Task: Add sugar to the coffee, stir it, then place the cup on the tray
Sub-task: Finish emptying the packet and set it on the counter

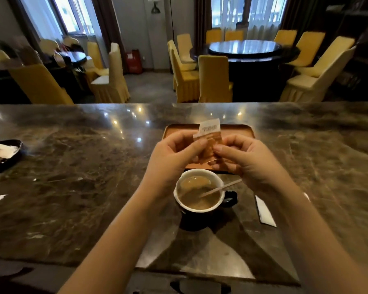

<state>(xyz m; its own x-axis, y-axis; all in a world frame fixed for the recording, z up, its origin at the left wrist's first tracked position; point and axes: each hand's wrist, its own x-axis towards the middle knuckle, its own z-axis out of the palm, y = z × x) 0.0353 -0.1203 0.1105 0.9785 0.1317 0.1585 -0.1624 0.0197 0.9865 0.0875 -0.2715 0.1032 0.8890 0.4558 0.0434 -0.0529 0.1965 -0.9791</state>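
Observation:
A dark cup (200, 217) with a white inside stands on the marble counter, full of milky coffee (198, 194). A wooden stirrer (220, 188) leans in it, its end over the right rim. Above the cup I hold a brown-and-white sugar packet (209, 139) upright between both hands. My left hand (172, 153) pinches its left edge and my right hand (244, 158) pinches its right edge. Behind the hands lies a brown rectangular tray (242, 130), partly hidden by them.
A white paper wrapper (265, 212) lies right of the cup. A dark dish (3, 153) with paper packets sits at the counter's far left edge. Beyond the counter (83, 166) are covered chairs and round dining tables.

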